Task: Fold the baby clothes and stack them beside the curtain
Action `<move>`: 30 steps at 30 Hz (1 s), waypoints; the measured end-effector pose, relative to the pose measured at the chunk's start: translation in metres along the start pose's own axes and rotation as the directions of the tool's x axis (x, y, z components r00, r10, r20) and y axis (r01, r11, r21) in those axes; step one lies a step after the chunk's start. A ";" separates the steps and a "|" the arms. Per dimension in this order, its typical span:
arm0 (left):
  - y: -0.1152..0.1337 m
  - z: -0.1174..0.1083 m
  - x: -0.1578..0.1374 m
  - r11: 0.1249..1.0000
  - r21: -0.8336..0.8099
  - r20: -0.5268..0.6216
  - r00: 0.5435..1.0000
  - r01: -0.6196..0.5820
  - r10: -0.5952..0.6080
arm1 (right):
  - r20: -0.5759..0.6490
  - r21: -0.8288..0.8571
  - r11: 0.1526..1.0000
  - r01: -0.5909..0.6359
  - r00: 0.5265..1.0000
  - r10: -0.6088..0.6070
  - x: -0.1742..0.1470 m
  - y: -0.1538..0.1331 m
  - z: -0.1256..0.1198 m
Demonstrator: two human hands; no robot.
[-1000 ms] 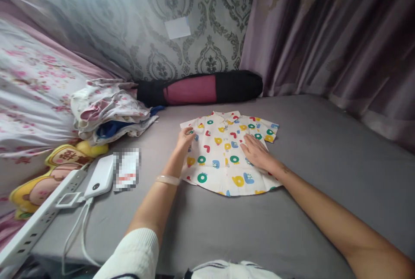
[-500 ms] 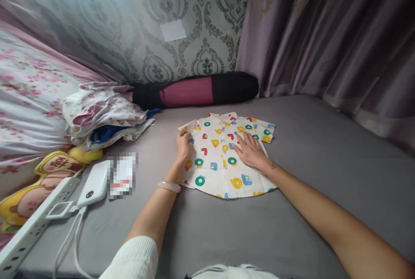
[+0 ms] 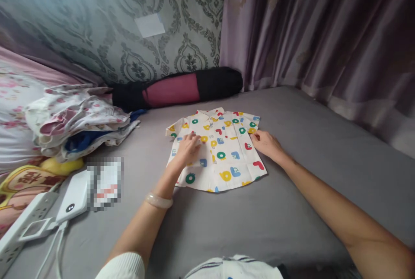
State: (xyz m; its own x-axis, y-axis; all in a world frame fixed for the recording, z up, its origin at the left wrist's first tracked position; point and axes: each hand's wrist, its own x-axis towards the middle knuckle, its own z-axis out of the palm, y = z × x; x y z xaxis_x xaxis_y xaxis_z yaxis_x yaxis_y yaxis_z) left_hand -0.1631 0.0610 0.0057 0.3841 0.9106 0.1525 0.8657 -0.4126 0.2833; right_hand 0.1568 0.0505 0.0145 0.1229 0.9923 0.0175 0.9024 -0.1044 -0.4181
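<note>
A small white short-sleeved shirt with colourful printed letters lies spread out, front up, its collar towards the wall. On the left part of its front rests my left hand, fingers stretched out over the cloth. My right hand is at the right side of the shirt, just below the sleeve; its fingers are closed on the shirt's edge there. Both sleeves stick out to the sides.
The shirt lies on a grey sheet. At the left are a pile of folded clothes, a yellow cushion, a white power bank with cables and a power strip. A black and maroon roll lies along the wall.
My left hand has gone from the left sleeve onto the shirt's front, and that sleeve now lies spread. My right hand has moved from the front to the right side edge. The view has turned right.
</note>
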 end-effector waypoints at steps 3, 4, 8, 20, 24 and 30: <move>0.029 0.009 0.016 0.976 -0.073 0.083 0.974 -0.204 0.210 | 0.085 -0.043 0.998 -0.050 0.995 0.053 -0.008 0.005 -0.001; 0.039 0.013 0.023 0.968 -0.085 0.092 0.965 -0.237 0.244 | 0.092 -0.049 0.997 -0.062 0.994 0.066 -0.010 0.005 0.000; 0.070 0.031 0.055 0.945 -0.104 0.084 0.944 -0.309 0.318 | 0.135 -0.091 0.990 -0.106 0.984 0.118 -0.017 -0.001 0.001; 0.097 0.058 0.086 0.975 0.034 0.120 0.969 -0.220 0.214 | 0.222 -0.080 0.997 0.019 0.975 -0.001 -0.026 0.008 -0.007; 0.100 0.054 0.091 0.978 0.102 0.136 0.977 -0.181 0.167 | 0.173 -0.040 0.999 0.023 0.985 -0.016 -0.027 0.011 -0.008; 0.118 0.056 0.108 0.983 0.143 0.116 0.988 -0.120 0.103 | 0.196 0.130 0.988 -0.088 0.979 0.062 -0.027 0.009 -0.009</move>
State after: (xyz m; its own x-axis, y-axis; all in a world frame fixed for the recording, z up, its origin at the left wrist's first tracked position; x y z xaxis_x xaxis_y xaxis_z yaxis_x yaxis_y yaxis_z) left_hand -0.0015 0.1116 0.0030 0.5062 0.8596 0.0697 0.8504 -0.5110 0.1252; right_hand 0.1657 0.0226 0.0181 0.0951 0.9779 -0.1862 0.8269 -0.1818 -0.5321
